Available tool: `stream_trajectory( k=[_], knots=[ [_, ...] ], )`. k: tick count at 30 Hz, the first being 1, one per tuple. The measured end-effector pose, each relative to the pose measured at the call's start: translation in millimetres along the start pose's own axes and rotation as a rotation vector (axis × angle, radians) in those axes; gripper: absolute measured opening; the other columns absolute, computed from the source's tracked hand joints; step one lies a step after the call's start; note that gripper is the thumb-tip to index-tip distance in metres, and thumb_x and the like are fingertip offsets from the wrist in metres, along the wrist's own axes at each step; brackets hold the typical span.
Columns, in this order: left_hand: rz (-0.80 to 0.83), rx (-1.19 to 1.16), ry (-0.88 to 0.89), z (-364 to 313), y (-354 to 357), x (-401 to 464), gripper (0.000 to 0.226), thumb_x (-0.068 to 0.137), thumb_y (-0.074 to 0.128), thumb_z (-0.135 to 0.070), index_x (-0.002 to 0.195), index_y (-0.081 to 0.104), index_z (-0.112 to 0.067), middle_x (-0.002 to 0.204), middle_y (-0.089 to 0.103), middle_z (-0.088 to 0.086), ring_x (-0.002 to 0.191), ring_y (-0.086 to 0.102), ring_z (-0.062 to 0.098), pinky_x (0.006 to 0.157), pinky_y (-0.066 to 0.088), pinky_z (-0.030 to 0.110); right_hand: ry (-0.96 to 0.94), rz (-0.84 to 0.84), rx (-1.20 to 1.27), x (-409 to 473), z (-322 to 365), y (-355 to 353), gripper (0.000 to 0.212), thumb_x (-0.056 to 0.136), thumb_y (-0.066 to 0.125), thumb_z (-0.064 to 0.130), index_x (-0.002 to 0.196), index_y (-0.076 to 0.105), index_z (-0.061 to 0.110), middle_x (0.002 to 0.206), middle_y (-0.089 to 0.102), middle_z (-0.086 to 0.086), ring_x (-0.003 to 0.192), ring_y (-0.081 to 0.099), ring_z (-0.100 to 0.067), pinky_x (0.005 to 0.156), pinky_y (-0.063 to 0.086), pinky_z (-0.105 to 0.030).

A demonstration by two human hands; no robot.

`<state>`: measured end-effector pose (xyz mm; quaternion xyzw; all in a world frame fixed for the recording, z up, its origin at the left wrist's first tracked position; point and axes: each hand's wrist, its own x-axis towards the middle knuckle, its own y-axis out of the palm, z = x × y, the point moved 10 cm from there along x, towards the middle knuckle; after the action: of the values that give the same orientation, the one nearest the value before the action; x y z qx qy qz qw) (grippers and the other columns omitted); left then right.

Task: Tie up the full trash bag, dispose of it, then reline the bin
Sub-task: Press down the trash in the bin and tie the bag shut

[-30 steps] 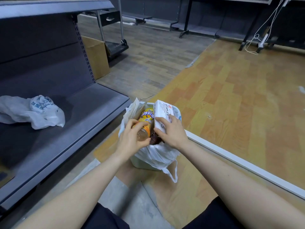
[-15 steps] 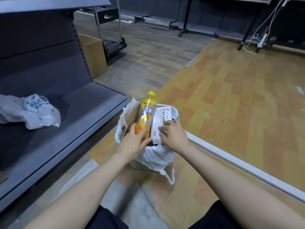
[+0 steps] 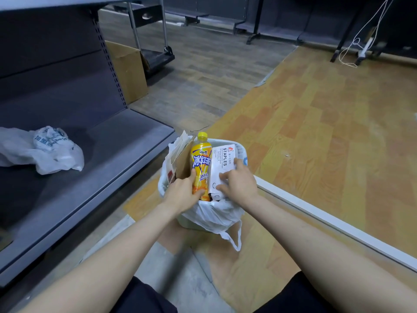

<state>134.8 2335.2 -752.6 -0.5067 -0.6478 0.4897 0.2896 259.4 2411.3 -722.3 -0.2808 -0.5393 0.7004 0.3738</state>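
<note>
Our left hand (image 3: 182,193) clasps yellow bottle (image 3: 200,168), Chinese label; our right hand (image 3: 237,180) lies flat, fingers apart, on white box (image 3: 222,163) reading "STAPLES", inside trash bag (image 3: 212,216).

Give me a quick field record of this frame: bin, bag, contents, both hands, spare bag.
bin: small pale bin on the floor beside the shelf, mostly hidden by its liner
bag: white trash bag lining it, untied, one handle loop hanging down the front
contents: yellow bottle upright, white staples box, cardboard, all sticking up past the rim
left hand: gripping the bottle's lower part
right hand: fingers on the staples box
spare bag: crumpled plastic bag on the grey shelf
</note>
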Motion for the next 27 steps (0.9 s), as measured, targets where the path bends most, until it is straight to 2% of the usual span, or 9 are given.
stream_trajectory(
  k=[4, 8, 11, 14, 17, 19, 22, 24, 27],
  knots=[
    [0.08, 0.097, -0.007, -9, 3, -10, 0.072, 0.096, 0.039, -0.046, 0.15, 0.007, -0.011, 0.117, 0.061, 0.019, 0.106, 0.058, 0.036, 0.082, 0.046, 0.04, -0.007, 0.061, -0.15, -5, 4, -2, 0.036, 0.085, 0.056, 0.045, 0.115, 0.065, 0.026, 0.133, 0.038, -0.014, 0.117, 0.049, -0.03, 0.1, 0.035, -0.039],
    [-0.126, 0.393, 0.025, -31, -20, -15, 0.068, 0.095, 0.031, -0.054, 0.147, 0.021, -0.012, 0.131, 0.042, 0.015, 0.114, 0.05, 0.03, 0.077, 0.048, 0.04, -0.024, 0.04, 0.005, -18, -5, -10, 0.037, 0.095, 0.044, 0.042, 0.128, 0.056, 0.03, 0.152, 0.024, -0.013, 0.136, 0.029, -0.026, 0.111, 0.025, -0.044],
    [-0.122, 0.311, 0.219, -59, -16, -11, 0.073, 0.087, 0.031, -0.069, 0.148, 0.002, -0.041, 0.155, 0.008, 0.013, 0.137, 0.021, 0.033, 0.095, 0.039, 0.052, -0.057, -0.117, 0.185, -23, -17, -29, 0.044, 0.099, 0.04, 0.028, 0.142, 0.039, 0.021, 0.155, 0.019, -0.014, 0.138, 0.029, -0.029, 0.11, 0.031, -0.042],
    [0.058, 0.206, 0.314, -74, 7, -1, 0.078, 0.075, 0.037, -0.08, 0.139, -0.003, -0.06, 0.158, -0.018, 0.002, 0.144, -0.011, 0.034, 0.104, 0.021, 0.067, 0.15, -0.187, 0.463, -24, -56, -27, 0.053, 0.096, 0.036, 0.009, 0.147, 0.022, 0.012, 0.153, 0.02, -0.015, 0.137, 0.031, -0.031, 0.107, 0.032, -0.039],
    [0.119, 0.246, 0.309, -75, 26, 4, 0.089, 0.067, 0.036, -0.087, 0.138, -0.01, -0.06, 0.159, -0.01, 0.003, 0.144, -0.017, 0.032, 0.103, 0.015, 0.071, 0.374, -0.031, 0.667, -28, -87, 7, 0.06, 0.095, 0.036, 0.006, 0.149, 0.011, 0.009, 0.155, 0.02, -0.014, 0.14, 0.027, -0.029, 0.109, 0.028, -0.035],
    [0.123, 0.26, 0.288, -73, 31, 7, 0.096, 0.062, 0.038, -0.09, 0.138, -0.01, -0.058, 0.159, -0.007, 0.004, 0.144, -0.018, 0.031, 0.101, 0.013, 0.073, 0.494, 0.184, 0.749, -34, -97, 42, 0.055, 0.099, 0.033, 0.015, 0.15, 0.011, 0.01, 0.155, 0.021, -0.012, 0.139, 0.029, -0.03, 0.109, 0.029, -0.037],
    [0.169, 0.301, 0.275, -74, 39, 7, 0.103, 0.057, 0.041, -0.091, 0.141, -0.005, -0.055, 0.159, -0.007, 0.007, 0.144, -0.018, 0.031, 0.1, 0.013, 0.075, 0.633, 0.552, 0.892, -51, -85, 87, 0.043, 0.1, 0.025, 0.035, 0.131, 0.048, 0.015, 0.126, 0.055, -0.012, 0.1, 0.058, -0.029, 0.086, 0.045, -0.04],
    [0.18, 0.319, 0.267, -75, 42, 7, 0.104, 0.056, 0.041, -0.092, 0.142, -0.004, -0.054, 0.159, -0.008, 0.008, 0.145, -0.015, 0.031, 0.099, 0.012, 0.075, 0.663, 0.601, 1.038, -50, -75, 95, 0.033, 0.098, 0.03, 0.026, 0.099, 0.06, 0.013, 0.091, 0.062, -0.011, 0.075, 0.059, -0.025, 0.07, 0.052, -0.036],
    [0.182, 0.324, 0.265, -75, 43, 7, 0.105, 0.055, 0.041, -0.093, 0.141, -0.005, -0.054, 0.159, -0.009, 0.008, 0.145, -0.013, 0.031, 0.099, 0.01, 0.076, 0.76, 0.56, 1.107, -50, -74, 92, 0.027, 0.096, 0.035, 0.016, 0.084, 0.059, 0.012, 0.076, 0.06, -0.007, 0.065, 0.058, -0.019, 0.055, 0.055, -0.029]
  ],
)
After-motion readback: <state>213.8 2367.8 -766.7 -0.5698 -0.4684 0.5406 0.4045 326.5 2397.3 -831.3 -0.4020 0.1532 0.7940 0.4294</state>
